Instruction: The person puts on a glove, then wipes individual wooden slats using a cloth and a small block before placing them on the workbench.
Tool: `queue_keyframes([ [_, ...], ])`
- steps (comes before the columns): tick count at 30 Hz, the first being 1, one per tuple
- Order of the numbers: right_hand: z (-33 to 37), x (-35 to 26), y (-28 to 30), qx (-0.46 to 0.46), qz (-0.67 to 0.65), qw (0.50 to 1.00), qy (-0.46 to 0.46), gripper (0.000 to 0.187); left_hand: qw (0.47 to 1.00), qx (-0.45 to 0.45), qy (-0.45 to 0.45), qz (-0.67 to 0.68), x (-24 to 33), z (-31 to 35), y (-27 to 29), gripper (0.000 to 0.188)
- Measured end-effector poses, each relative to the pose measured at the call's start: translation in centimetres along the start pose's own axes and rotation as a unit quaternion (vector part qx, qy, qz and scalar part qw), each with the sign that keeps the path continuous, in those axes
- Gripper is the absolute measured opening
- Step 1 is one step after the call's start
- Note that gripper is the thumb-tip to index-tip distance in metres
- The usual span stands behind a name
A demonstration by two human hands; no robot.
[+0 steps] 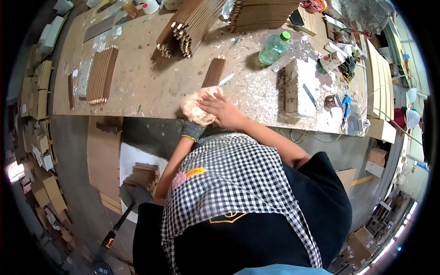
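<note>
fingers: those of the right hand [225,111] lie together, bent down over the wrist of the left hand [198,108]; the left fingers are wrapped in a pale glove, curled, and whether they clamp anything cannot be told.
left hand: gloved, with a dark knitted cuff, resting at the near edge of the workbench [151,82], about midway along it.
right hand: bare, touching the glove from the right side.
wooden strip [214,72]: dark brown, flat on the workbench just beyond the gloved hand, running away from the near edge.
metal blade [226,79]: small and bright, lying just beside the strip on its right.
plastic bottle [274,48]: green cap, lying tilted on the workbench, right of centre, near the far edge.
white block [298,87]: rectangular, paint-smeared, toward the right end of the workbench.
slat stacks [188,25]: bundles of brown slats along the far edge.
slat row [101,75]: thin slats laid side by side near the left end.
apron [229,183]: black-and-white check, worn over a black shirt.
floor stack [145,176]: brown pieces piled on a white sheet below the near edge.
</note>
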State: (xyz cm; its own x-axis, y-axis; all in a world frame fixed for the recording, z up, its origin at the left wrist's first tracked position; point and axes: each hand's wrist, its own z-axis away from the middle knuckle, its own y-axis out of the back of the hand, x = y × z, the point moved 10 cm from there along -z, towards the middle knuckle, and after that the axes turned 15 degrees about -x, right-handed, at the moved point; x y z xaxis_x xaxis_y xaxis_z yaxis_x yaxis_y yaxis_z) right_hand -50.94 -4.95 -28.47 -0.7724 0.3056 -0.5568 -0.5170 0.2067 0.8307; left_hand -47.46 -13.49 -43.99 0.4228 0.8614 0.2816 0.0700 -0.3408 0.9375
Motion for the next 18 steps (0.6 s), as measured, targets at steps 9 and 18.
queue_keyframes([
  [9,1.7,23.7,8.1,0.18,0.027,0.936,-0.301,0.033,0.832,-0.188,0.254,0.456,1.8,-4.7,7.0,0.064],
  [18,0.0,-0.1,0.6,0.061,-0.063,0.995,0.057,0.037,0.568,0.017,0.077,0.82,-1.0,-6.3,0.4,0.046],
])
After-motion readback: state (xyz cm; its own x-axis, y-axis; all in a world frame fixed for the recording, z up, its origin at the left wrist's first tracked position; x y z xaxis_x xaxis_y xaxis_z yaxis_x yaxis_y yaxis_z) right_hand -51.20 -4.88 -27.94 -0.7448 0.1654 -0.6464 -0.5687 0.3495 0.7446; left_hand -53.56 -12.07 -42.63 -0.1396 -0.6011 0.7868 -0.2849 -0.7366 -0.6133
